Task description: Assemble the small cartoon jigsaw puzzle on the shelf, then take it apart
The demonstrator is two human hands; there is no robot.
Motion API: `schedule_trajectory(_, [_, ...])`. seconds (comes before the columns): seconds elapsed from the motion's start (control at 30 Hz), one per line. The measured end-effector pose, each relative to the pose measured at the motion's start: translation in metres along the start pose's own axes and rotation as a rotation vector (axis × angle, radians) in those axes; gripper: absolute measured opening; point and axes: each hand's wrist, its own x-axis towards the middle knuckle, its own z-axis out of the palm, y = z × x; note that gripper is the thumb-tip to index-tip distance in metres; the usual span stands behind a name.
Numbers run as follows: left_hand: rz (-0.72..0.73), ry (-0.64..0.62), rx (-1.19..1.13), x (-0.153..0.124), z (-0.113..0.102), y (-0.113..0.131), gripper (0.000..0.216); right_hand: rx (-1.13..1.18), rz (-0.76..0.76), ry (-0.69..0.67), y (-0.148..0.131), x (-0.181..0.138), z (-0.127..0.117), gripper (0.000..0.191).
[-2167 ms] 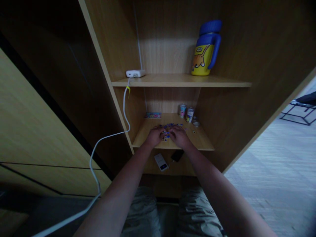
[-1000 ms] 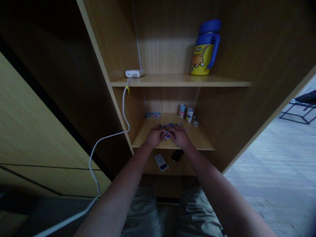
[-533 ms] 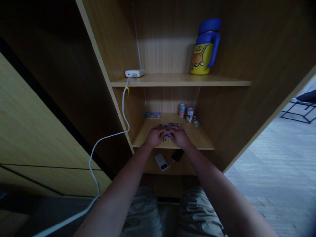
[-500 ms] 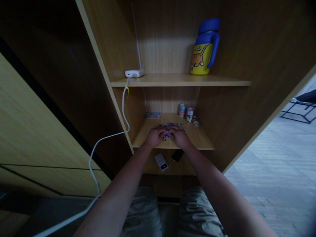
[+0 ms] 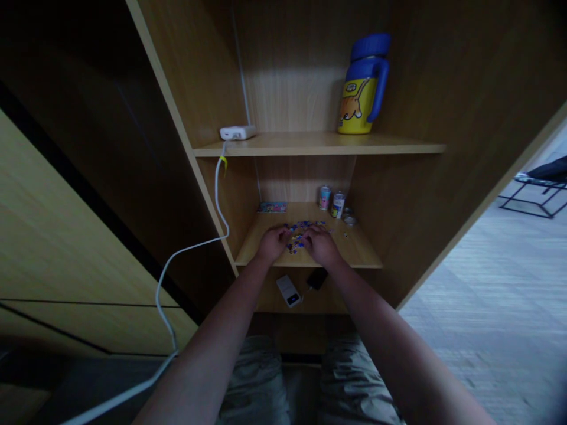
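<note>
Small blue and multicoloured jigsaw puzzle pieces (image 5: 305, 224) lie scattered on the middle wooden shelf, in a band behind my hands and in a cluster between them. My left hand (image 5: 273, 242) is at the left side of the cluster, fingers drawn together; anything in its fingertips is too small to make out. Across from it, my right hand (image 5: 321, 244) has its thumb and fingers pinched at a blue piece (image 5: 302, 244) by the fingertips. A gap with loose pieces separates the two hands.
Two small printed cans (image 5: 338, 205) stand at the back right beside round metal lids (image 5: 349, 221). A colourful card (image 5: 272, 207) lies back left. Above are a blue-yellow mug (image 5: 358, 94) and a white charger (image 5: 238, 133) with a hanging cable (image 5: 186, 248). A power bank (image 5: 288, 291) lies below.
My hands have moved apart from where they nearly met over the pieces. The left hand shifted left, and more pieces between them are uncovered. The view has shifted slightly.
</note>
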Motion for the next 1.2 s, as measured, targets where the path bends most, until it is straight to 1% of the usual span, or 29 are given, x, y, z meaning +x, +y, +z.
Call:
schedule_trajectory(0.07, [-0.025, 0.01, 0.019, 0.001, 0.001, -0.003, 0.033, -0.042, 0.063, 0.025, 0.002, 0.0, 0.002, 0.015])
schedule_trajectory(0.2, [-0.055, 0.013, 0.047, 0.001, 0.004, -0.007, 0.029, -0.14, 0.249, 0.087, 0.008, -0.001, 0.009, 0.022])
schedule_trajectory(0.27, [-0.062, 0.01, 0.056, 0.001, 0.005, -0.008, 0.028, -0.159, 0.3, 0.11, 0.009, -0.002, 0.011, 0.026])
schedule_trajectory(0.33, [-0.07, 0.015, 0.065, 0.002, 0.006, -0.01, 0.028, -0.142, 0.259, 0.106, 0.008, -0.002, 0.012, 0.033])
schedule_trajectory(0.4, [-0.078, 0.029, 0.074, 0.003, 0.006, -0.011, 0.027, -0.093, 0.133, 0.059, 0.006, -0.002, 0.01, 0.037])
schedule_trajectory(0.47, [-0.084, 0.047, 0.085, 0.003, 0.005, -0.011, 0.027, -0.039, 0.006, -0.008, 0.004, -0.002, 0.008, 0.033])
schedule_trajectory(0.5, [-0.085, 0.055, 0.09, 0.003, 0.005, -0.011, 0.027, -0.018, -0.034, -0.035, 0.004, -0.002, 0.006, 0.03])
schedule_trajectory(0.57, [-0.085, 0.07, 0.103, 0.002, 0.003, -0.009, 0.025, 0.008, -0.06, -0.062, 0.003, -0.002, 0.004, 0.025])
schedule_trajectory(0.7, [-0.053, 0.077, 0.133, 0.0, 0.002, -0.001, 0.019, 0.007, -0.043, -0.07, 0.004, 0.0, 0.004, 0.023])
schedule_trajectory(0.9, [0.06, -0.017, 0.173, -0.002, 0.003, 0.009, 0.018, 0.037, -0.028, -0.048, 0.006, 0.001, 0.006, 0.022])
schedule_trajectory(1.03, [0.081, -0.047, 0.189, -0.002, 0.003, 0.007, 0.02, 0.012, 0.066, -0.039, 0.007, 0.002, 0.005, 0.018])
schedule_trajectory(1.13, [0.073, -0.057, 0.2, -0.001, 0.003, 0.007, 0.02, -0.044, 0.141, -0.013, 0.008, 0.001, 0.006, 0.015])
schedule_trajectory(1.2, [0.065, -0.064, 0.207, -0.001, 0.003, 0.008, 0.021, -0.09, 0.176, 0.012, 0.008, 0.001, 0.008, 0.015])
